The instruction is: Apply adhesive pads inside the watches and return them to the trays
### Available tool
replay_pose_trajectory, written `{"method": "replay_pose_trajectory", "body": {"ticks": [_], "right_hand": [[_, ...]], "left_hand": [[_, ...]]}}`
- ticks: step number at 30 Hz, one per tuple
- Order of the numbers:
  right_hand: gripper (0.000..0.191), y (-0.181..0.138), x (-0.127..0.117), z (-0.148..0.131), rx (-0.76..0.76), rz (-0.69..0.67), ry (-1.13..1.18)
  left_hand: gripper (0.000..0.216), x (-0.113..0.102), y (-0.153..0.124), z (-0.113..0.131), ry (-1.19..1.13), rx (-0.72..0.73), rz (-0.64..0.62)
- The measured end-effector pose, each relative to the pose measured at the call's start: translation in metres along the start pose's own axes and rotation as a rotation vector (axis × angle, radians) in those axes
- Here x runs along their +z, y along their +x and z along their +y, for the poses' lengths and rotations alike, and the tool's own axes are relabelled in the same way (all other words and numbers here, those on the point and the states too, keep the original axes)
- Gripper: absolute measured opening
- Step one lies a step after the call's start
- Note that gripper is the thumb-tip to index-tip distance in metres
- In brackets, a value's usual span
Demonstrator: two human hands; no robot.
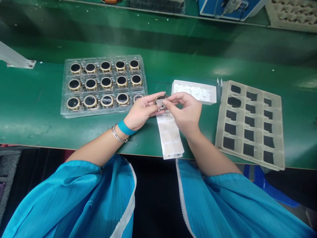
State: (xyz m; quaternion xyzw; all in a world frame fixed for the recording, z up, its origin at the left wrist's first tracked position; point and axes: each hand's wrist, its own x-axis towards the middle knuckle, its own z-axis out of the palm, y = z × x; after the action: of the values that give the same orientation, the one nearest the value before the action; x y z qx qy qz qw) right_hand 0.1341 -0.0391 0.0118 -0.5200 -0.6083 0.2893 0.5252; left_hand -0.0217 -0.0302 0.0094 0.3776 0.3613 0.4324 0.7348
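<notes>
My left hand (140, 112) has its fingers wrapped round the edge of a round watch case (158, 98), held above the bench. A pale grey film (161, 105) with a small dark square lies over its face. From the right, my right hand (185, 110) pinches the film at its edge, thumb and forefinger together. Below both hands lies a strip of white backing sheets (170, 135) with pale rectangular stickers. To the left stands a clear plastic tray (104, 114) with several gold-rimmed watches (106, 82) in its pockets.
A white box (213, 96) holding small white pieces sits behind my right hand. At the right is a beige compartment tray (278, 132) with dark pocket bottoms. A blue box (223, 8) stands on the back shelf; a white bracket (16, 56) juts in at left.
</notes>
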Motion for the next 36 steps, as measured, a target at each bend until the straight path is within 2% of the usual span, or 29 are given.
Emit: {"method": "replay_pose_trajectory", "body": {"ticks": [23, 36], "right_hand": [[0.005, -0.003, 0.002, 0.001, -0.038, 0.019, -0.095], [0.009, -0.008, 0.004, 0.007, -0.260, 0.012, -0.366]], "left_hand": [[0.042, 0.004, 0.000, 0.000, 0.026, -0.018, 0.064], [0.044, 0.003, 0.000, -0.003, 0.022, -0.024, 0.052]]}}
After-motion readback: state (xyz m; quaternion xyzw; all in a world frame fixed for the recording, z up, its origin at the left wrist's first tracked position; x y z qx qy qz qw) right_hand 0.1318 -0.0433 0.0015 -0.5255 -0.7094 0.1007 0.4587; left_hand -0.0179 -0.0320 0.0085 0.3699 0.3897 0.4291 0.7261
